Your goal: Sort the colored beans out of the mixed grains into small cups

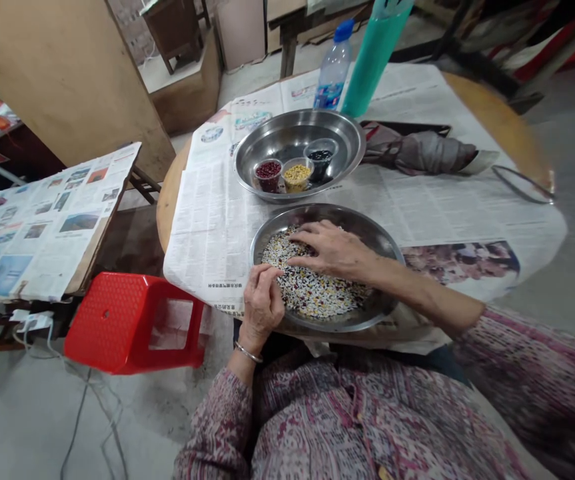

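Note:
A steel basin (392, 250) in front of me holds a mix of white rice with red, yellow and black beans (325, 297). My right hand (335, 252) reaches over its right side, fingers apart, their tips touching the grains. At the near left rim is my left hand (263, 300), its fingertips and thumb drawn together over the basin's edge; what they hold, if anything, is too small to make out. Behind stands a second steel basin (247, 157) with three clear cups: red beans (268, 171), yellow beans (297, 175) and dark beans (320, 157).
Newspaper (202, 220) covers the round table. A water bottle (332, 67), a green bottle (375, 60) and a folded grey umbrella (417, 150) lie or stand at the back. To the left are a red stool (112, 320) and another newspaper-covered table (62, 213), with someone's hand at its edge.

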Demonstrator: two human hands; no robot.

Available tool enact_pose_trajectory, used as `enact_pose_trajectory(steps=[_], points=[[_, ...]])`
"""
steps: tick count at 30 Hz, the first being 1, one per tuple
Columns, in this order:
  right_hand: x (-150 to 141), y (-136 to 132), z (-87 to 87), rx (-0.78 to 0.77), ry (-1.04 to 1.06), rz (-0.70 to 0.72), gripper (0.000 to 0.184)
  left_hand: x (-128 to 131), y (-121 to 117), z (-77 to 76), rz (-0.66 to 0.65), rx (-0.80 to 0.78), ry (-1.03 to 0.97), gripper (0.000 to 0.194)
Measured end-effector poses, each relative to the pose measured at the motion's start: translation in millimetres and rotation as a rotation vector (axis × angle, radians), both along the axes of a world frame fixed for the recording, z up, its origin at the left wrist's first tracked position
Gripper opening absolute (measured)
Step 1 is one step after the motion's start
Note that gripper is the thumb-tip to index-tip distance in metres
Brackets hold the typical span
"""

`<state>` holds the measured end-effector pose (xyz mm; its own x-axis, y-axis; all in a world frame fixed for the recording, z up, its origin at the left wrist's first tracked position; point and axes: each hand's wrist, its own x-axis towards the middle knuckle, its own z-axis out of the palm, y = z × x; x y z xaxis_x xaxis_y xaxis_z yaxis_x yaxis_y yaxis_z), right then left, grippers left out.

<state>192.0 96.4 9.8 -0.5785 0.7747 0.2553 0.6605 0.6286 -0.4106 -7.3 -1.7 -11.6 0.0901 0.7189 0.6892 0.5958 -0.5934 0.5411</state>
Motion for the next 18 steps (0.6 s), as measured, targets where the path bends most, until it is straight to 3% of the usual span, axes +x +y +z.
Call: enact_pose_trajectory(steps=[2,5,7,12,18], points=[[-12.3,-6.4,-1.1,-0.006,-0.001,0.096,0.035,-0.3,-0.1,-0.6,0.002,-0.007,0.003,0.024],[-26.8,-17.7,-3.0,-0.059,0.017,0.261,0.017,-0.7,-0.4,-1.4,0.003,-0.009,0.007,0.023],[-27.0,-20.2,-2.5,-0.097,0.005,0.291,0.019,-0.8,-0.6,-1.5,-0.004,-0.016,0.005,0.024],[9.9,-16.8,5.2,-0.112,-0.042,0.142,0.025,0.2,-0.9,-0.2,-0.008,-0.026,-0.003,0.024],[48.8,-45.5,7.4,-0.18,-0.063,0.333,0.026,1.2,-1.1,1.8,-0.015,-0.014,-0.007,0.023]])
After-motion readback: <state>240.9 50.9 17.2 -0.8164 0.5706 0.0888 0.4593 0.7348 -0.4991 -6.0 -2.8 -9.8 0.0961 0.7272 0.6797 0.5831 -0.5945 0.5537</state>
